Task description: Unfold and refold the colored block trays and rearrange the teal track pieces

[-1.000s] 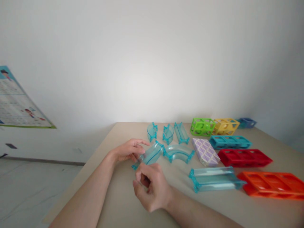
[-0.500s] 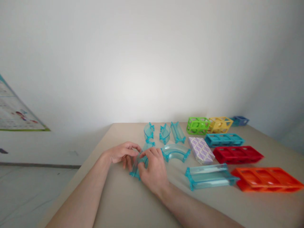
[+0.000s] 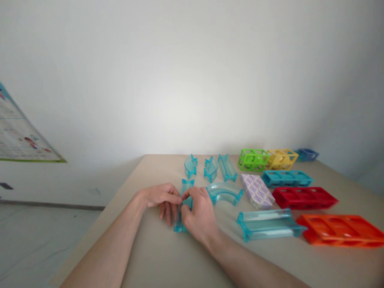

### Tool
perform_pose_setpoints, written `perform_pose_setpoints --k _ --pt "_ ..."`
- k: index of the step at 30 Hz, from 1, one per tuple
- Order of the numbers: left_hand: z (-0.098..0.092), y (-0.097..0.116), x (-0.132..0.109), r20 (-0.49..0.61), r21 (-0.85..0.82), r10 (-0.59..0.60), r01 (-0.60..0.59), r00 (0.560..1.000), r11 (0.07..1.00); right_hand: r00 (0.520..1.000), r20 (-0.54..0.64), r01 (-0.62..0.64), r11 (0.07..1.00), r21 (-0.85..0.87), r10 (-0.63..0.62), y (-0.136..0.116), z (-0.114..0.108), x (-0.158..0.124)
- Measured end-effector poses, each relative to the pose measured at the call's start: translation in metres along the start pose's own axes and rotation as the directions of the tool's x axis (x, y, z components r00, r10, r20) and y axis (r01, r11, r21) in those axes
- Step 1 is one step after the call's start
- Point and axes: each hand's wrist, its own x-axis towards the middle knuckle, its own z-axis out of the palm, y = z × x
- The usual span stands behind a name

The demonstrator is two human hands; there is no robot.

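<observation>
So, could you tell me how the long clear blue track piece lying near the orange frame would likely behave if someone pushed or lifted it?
The long clear track piece looks like rigid moulded plastic, so probably stiff and light. It lies flat on the table on squared end flanges, so a push should slide it, not roll it. Its glossy surface may be slippery.

The right hand (image 3: pixel 199 214) hides the middle of the straight track piece (image 3: pixel 186 187).
</observation>
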Motion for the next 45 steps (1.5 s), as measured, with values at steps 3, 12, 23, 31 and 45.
perform_pose_setpoints --k 3,12,23,31,45 --pt "-0.001 0.000 -0.002 0.021 0.019 -0.010 0.010 1.000 1.000 1.000 -0.024 0.000 1.000 0.015 0.000 -0.001 -0.003 0.001" --pt "-0.010 -0.004 0.017 -0.640 0.084 0.347 -0.387 0.686 0.918 0.758 -0.168 0.652 0.725 0.224 -0.630 -0.021 -0.019 -0.025" --pt "-0.038 -0.004 0.059 -0.927 0.288 0.330 -0.224 0.177 0.931 0.424 -0.041 0.892 0.410 0.190 -0.905 -0.027 -0.013 -0.032" --pt "-0.052 0.015 0.092 -0.944 0.248 0.250 -0.035 0.214 0.968 0.462 -0.082 0.877 0.441 0.190 -0.883 -0.026 -0.014 -0.029" --pt "-0.061 0.011 0.093 -0.889 0.159 0.232 -0.209 0.395 0.965 0.671 -0.228 0.742 0.642 0.194 -0.706 -0.024 -0.016 -0.032"
